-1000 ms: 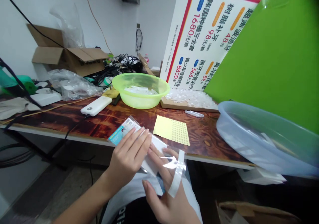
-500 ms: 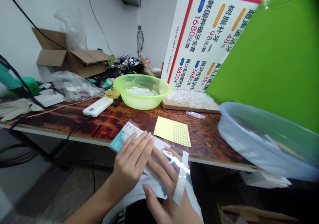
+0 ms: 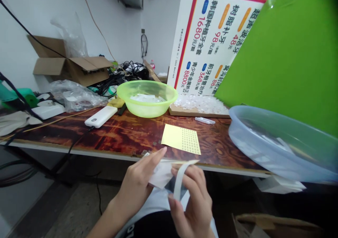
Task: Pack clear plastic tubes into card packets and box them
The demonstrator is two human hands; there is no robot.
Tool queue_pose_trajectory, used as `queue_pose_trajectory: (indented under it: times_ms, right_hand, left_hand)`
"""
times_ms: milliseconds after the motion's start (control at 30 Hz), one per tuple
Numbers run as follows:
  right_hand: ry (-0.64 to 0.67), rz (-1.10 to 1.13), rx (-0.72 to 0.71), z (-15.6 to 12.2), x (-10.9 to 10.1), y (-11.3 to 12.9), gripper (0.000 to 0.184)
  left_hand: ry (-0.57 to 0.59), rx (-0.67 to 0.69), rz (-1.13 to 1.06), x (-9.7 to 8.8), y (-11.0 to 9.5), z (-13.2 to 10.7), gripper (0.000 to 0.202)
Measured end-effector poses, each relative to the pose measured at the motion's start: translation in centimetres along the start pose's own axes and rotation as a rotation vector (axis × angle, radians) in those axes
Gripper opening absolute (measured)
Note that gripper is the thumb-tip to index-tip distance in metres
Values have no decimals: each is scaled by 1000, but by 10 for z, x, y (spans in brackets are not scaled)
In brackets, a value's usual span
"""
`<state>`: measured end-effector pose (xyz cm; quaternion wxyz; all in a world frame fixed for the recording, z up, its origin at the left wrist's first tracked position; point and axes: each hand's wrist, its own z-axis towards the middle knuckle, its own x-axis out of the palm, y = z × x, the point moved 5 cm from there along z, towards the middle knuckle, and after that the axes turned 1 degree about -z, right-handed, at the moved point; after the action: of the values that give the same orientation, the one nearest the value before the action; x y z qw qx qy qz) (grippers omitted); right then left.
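A clear plastic bag (image 3: 161, 175) with white contents is tilted up above my lap, close to the table's front edge. My left hand (image 3: 136, 183) grips its left end, fingers straight and pressed together, thumb hidden behind. At the other end my right hand (image 3: 194, 199) is closed on the bag, fingers bent over its edge and thumb below. A white strip (image 3: 179, 181) along the bag's flap curves between that thumb and fingers. Just beyond the hands, a yellow sheet of small round stickers (image 3: 173, 135) lies on the table.
A green basin (image 3: 148, 108) of white pieces stands on the wooden table (image 3: 126, 135). Behind it is a cardboard tray (image 3: 185, 113) with small clear pieces. To the right sits a blue basin (image 3: 253, 142); to the left, a white power bank (image 3: 101, 117) with its cable.
The bag has gone from lying flat under both hands to being tilted nearly edge-on. My right fingers have bent round its flap end, and the white strip now curves.
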<state>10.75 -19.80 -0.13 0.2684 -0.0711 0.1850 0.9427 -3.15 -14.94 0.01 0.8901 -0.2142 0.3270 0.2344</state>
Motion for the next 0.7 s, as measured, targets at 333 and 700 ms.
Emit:
queue_pose_trajectory:
  times_ms: [333, 700]
  right_hand:
    - [-115, -71, 52, 19, -24, -7, 44]
    - [-149, 14, 156, 14, -24, -13, 40]
  left_hand:
    - [324, -167, -393, 7, -30, 4, 64]
    - [227, -250, -475, 14, -25, -1, 59]
